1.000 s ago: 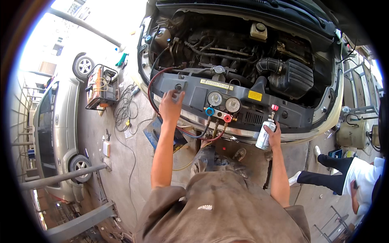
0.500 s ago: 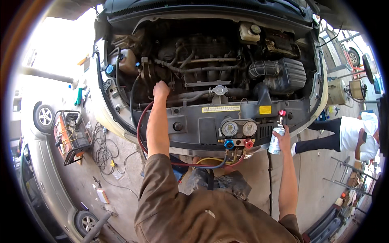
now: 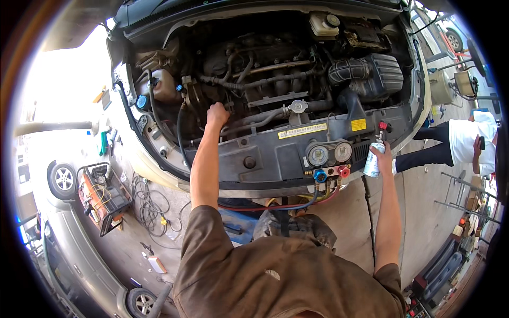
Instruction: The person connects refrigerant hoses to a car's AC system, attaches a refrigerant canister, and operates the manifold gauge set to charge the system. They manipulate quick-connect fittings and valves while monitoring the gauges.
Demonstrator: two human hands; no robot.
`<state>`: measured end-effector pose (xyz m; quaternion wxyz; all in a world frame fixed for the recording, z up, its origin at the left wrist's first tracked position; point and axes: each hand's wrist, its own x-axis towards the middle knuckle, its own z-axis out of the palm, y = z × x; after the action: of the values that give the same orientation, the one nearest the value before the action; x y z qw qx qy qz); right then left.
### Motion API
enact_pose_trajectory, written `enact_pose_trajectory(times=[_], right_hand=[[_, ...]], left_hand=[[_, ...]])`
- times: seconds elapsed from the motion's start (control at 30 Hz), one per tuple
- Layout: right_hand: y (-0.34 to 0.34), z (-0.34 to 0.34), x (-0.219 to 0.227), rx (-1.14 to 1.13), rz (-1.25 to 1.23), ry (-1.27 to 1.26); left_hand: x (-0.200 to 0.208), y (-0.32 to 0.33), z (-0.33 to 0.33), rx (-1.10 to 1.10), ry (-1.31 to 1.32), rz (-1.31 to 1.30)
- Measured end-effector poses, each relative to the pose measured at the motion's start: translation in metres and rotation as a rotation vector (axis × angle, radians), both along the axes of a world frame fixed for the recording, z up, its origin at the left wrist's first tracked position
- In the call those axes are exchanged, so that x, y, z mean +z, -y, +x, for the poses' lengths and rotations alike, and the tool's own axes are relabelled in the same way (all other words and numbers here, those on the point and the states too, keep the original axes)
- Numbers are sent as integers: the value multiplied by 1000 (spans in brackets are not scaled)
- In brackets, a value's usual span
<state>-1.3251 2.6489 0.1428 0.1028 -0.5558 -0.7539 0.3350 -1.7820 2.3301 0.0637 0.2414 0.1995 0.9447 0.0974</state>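
Observation:
Deep in the front left of the engine bay (image 3: pixel 275 103), my left hand (image 3: pixel 217 114) is closed beside the pipes; its fingertips are turned away, and what they grip is hidden. My right hand (image 3: pixel 383 157) is wrapped round a white-and-blue refrigerant can (image 3: pixel 373 161) with a red valve on top, held upright over the car's front edge. Left of the can, a manifold gauge set (image 3: pixel 331 171) with two round dials and blue and red knobs hangs at the front panel. Its red hose (image 3: pixel 249 209) runs left and passes out of sight under my left arm.
A coolant tank (image 3: pixel 165 87) and a black hose (image 3: pixel 181 132) stand left of my left hand. An orange-framed machine (image 3: pixel 101 193) and coiled cables (image 3: pixel 151 206) lie on the floor at left, near a parked car (image 3: pixel 85 254). At right stands a person in white (image 3: pixel 469 140).
The view has shifted, so the engine bay is turned slightly. Both hands keep their places, the left in the bay and the right on the can. The red hose beside my left forearm is now hidden.

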Motion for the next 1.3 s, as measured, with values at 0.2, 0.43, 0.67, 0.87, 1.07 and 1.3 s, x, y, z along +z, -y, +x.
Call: enact_pose_trajectory(times=[0.2,0.43,0.67,0.87,1.07,1.3], right_hand=[[5,0,3,-39,-22,-33],[-8,9,-19,-34,27,-20],[9,-10,5,-61,27,35],[11,-15,15,-128,-52,-57],[16,-22,20,-146,18,-15],[13,-13,10,-179,-46,-71]], left_hand=[[2,14,-9,-52,-78,70],[76,36,-86,131,-793,80],[57,42,-109,192,-431,-14],[57,57,-127,-84,-409,102],[54,62,-140,-191,-353,130],[57,62,-144,-268,-359,48]])
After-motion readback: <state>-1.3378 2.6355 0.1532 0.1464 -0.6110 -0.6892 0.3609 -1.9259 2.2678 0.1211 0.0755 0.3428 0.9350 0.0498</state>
